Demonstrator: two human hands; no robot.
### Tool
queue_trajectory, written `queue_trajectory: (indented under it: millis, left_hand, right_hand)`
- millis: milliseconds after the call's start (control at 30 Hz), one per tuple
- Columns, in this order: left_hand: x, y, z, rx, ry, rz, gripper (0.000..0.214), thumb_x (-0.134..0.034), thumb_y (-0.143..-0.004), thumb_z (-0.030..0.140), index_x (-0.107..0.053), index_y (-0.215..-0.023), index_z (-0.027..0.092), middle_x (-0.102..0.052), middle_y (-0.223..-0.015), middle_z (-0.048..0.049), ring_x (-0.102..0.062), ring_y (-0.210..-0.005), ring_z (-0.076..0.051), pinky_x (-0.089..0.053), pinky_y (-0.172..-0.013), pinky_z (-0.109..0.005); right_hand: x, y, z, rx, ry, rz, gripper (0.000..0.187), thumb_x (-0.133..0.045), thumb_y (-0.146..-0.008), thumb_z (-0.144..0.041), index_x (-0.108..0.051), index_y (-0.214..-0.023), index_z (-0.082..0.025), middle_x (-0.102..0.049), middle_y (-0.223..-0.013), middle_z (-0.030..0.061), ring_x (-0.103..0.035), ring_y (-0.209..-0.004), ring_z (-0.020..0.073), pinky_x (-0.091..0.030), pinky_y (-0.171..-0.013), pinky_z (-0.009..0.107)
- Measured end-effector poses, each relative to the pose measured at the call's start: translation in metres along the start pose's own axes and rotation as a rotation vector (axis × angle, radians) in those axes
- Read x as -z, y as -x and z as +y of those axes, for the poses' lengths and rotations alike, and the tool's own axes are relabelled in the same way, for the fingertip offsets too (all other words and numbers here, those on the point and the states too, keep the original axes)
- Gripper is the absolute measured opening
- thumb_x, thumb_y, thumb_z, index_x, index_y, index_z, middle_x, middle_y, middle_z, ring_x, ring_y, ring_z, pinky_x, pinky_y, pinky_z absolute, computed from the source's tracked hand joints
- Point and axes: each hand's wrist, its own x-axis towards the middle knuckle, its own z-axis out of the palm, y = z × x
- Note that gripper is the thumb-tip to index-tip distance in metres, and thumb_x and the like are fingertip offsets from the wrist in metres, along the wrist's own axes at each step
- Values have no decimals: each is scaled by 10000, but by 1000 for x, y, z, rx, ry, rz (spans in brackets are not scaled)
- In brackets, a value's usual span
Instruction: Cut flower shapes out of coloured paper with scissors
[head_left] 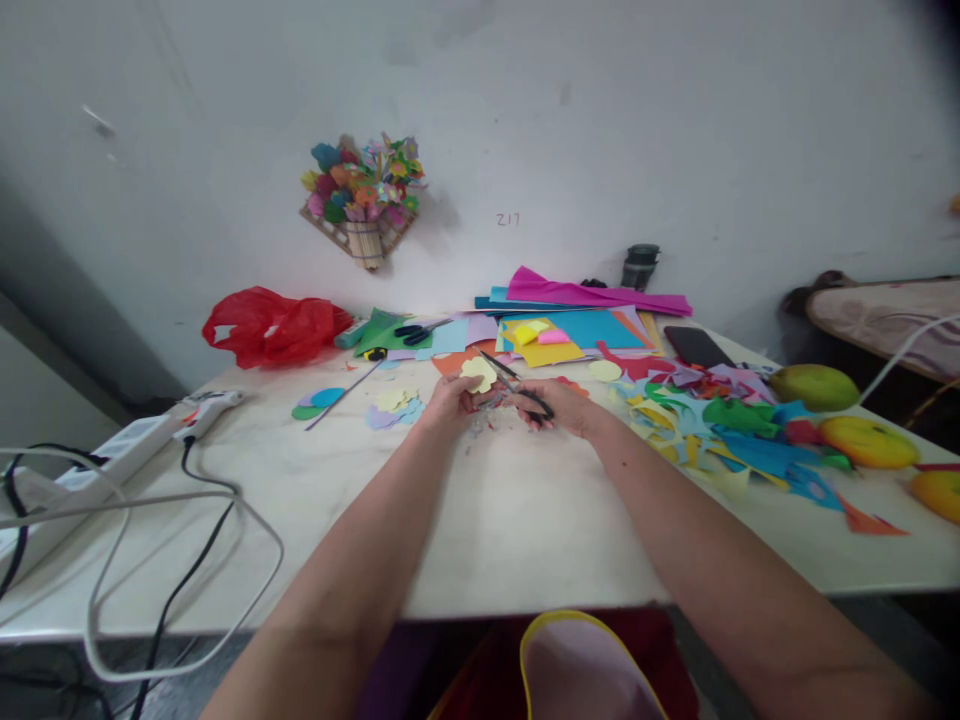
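Indoors, over a white tabletop (525, 520), a pale-yellow scalloped paper flower (478, 376) is pinched between the thumb and fingers of a person's left hand (448, 397), its petals projecting past the fingertips; those fingers are drawn nearly together, only the thin sheet between them. Opposite, the right hand (568, 402) curls around the dark handles of a pair of scissors (535, 402), the blades slanting up and leftward just beside the flower; how far they are parted, or whether they touch the paper, cannot be told. The flower looks feather-light, flexible and easily creased, dry rather than slippery; it is likely best held flat near its rim with a gentle pinch, as a hard squeeze could buckle a petal; the scissors appear stiffer and heavier, safest gripped by the loops, away from the points. Small paper scraps (493, 403) lie beneath the hands; yellow, blue and lilac cutouts (409, 412) rest to the left; a heap of multicoloured offcuts (739, 415) spreads to the right.
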Motion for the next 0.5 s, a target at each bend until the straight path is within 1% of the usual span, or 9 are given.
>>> queue_trajectory:
  millis: [67, 167, 367, 500]
  left_hand:
    - [0, 0, 0, 2, 2, -2, 227, -706, -613, 120, -661, -835, 105, -738, -854, -108, -733, -811, -264, -580, -882, -410]
    - [-1, 0, 0, 0, 6, -6, 218, -700, -611, 115, -665, -825, 95, -738, -845, -112, -732, -784, -253, -586, -860, -392]
    - [-3, 2, 2, 5, 12, -11, 202, -701, -607, 109, -670, -805, 86, -737, -821, -98, -730, -764, -237, -599, -792, -340]
    - [-3, 2, 2, 9, 18, -15, 202, -689, -616, 101, -673, -817, 92, -740, -823, -93, -727, -763, -232, -597, -801, -353]
  right_hand:
    - [0, 0, 0, 10, -11, -35, 169, -568, -868, -315, -567, -771, -176, -572, -561, -17, -509, -428, 78, -242, -354, 185]
    - [-1, 1, -2, 15, -12, -34, 179, -572, -859, -321, -556, -753, -178, -566, -559, -16, -511, -434, 80, -240, -354, 187]
    - [-1, 2, -3, 14, -21, -39, 168, -560, -864, -323, -573, -804, -166, -570, -566, -13, -516, -437, 87, -254, -358, 194]
    - [0, 1, -1, 20, -30, -40, 156, -565, -856, -309, -579, -804, -163, -571, -558, -9, -509, -435, 91, -250, -360, 207]
